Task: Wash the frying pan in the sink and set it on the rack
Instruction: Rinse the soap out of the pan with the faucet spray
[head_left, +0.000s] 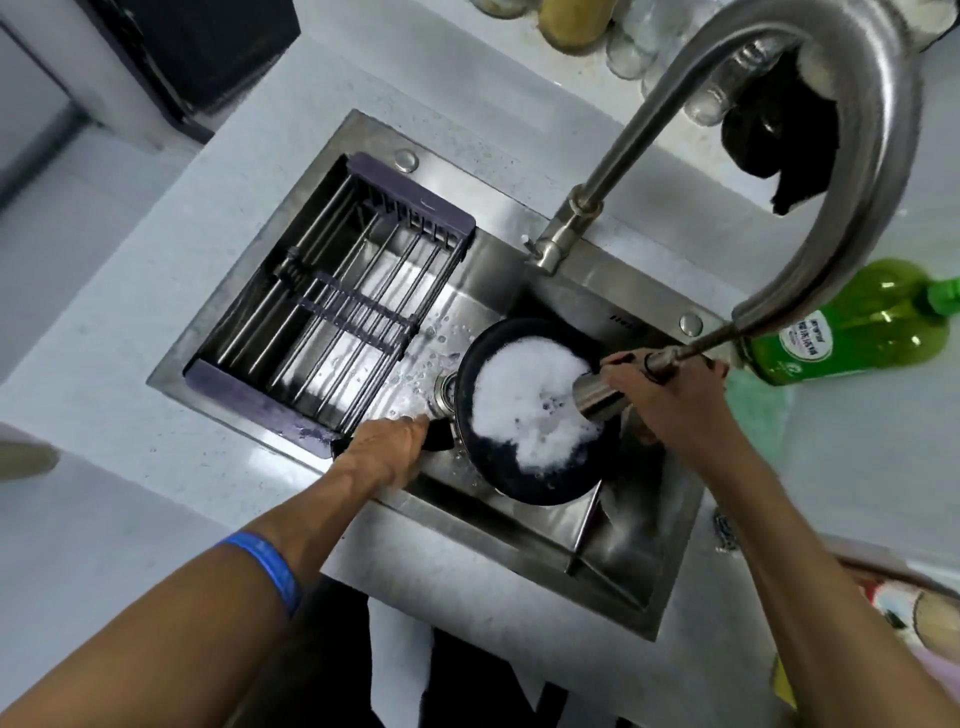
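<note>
Washing: a black frying pan (530, 415) sits tilted inside the steel sink (613, 540), its bowl half covered in white foam (524, 400); it lies just right of the drain (445, 391)
Writing: the green dish-soap bottle (852, 332) lying on the counter right of the sink carries a white label with print too blurred to read; a small mark on the sink's back rim is also illegible
Left hand: the left hand (389, 447) has its fingers curled round the pan's black handle (434, 439) at the sink's near-left edge; a blue wristband (272, 566) circles that forearm
Right hand: the right hand (660, 387) grips the pull-out spray head (602, 395), its nozzle aimed into the foam; the hose (691, 349) runs up to the curved steel faucet (810, 171)
Rack: a dark-framed drying rack (332, 306) with metal rods spans the sink's left half, holding nothing
Surface: a pale grey-white countertop (130, 322) surrounds the sink; water drops lie on the basin floor beside the drain
Room: glass jars (628, 47) and a black cloth (779, 135) stand behind the sink; a black appliance (208, 47) sits at its far left
</note>
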